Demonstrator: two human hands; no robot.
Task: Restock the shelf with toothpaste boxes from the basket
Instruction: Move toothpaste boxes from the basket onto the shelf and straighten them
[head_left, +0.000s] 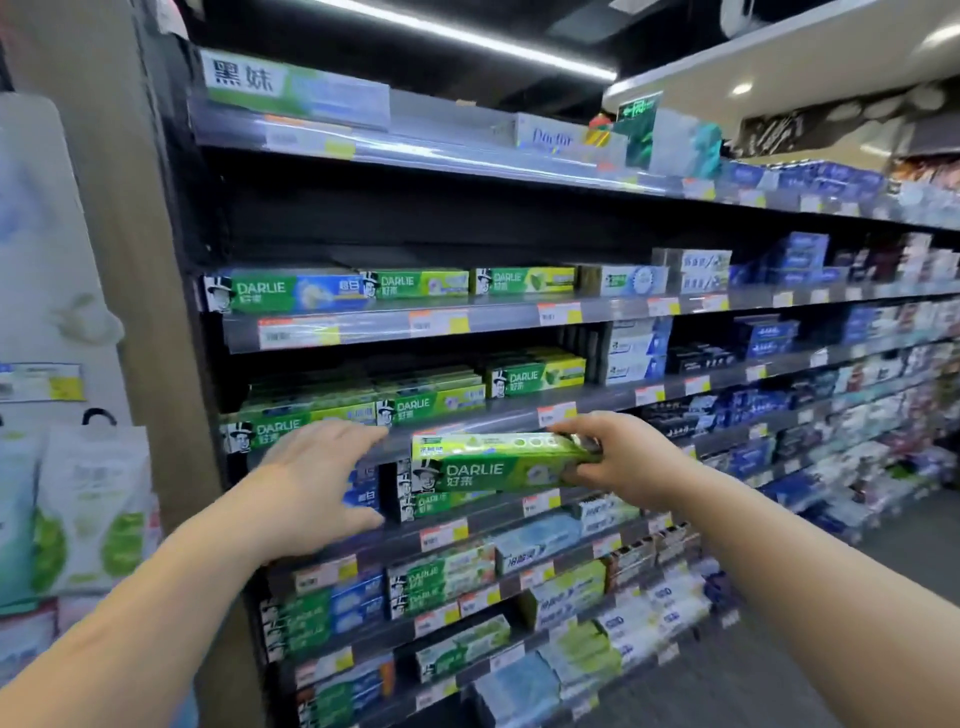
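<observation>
A green Darlie toothpaste box (498, 465) is held level in front of the shelf unit (467, 322). My right hand (623, 457) grips its right end with fingers on top and thumb below. My left hand (322, 483) reaches toward the shelf to the left of the box, fingers spread and relaxed, apart from it. Behind the held box, more green Darlie boxes (431, 501) stand on the same tier, next to blue ones partly hidden by my left hand. The basket is out of view.
Tiers above carry rows of green Darlie boxes (415, 283) and stacked ones (535, 371). Blue and white toothpaste boxes (769, 338) fill the shelves to the right. Bagged goods (93, 504) hang on a panel at the left. The aisle floor (909, 530) runs along the right.
</observation>
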